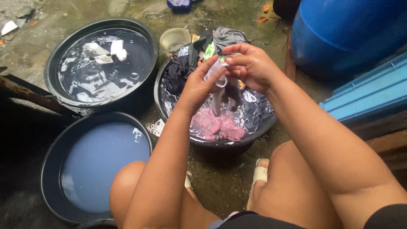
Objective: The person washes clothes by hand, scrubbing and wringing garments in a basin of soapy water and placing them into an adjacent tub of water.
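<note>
My left hand (198,87) and my right hand (250,65) both grip a small wet white and grey garment (219,87), which hangs down over a black basin (214,142). That basin holds water, a pink cloth (218,126) and dark clothes (180,70) heaped at its far side. My knees and sandalled feet are below the basin.
A large black basin of dark soapy water (101,63) with floating scraps sits at the upper left. Another black basin of cloudy bluish water (99,163) is at the lower left. A small beige bowl (174,39), a blue barrel (347,34) and blue boards (369,91) stand around on wet concrete.
</note>
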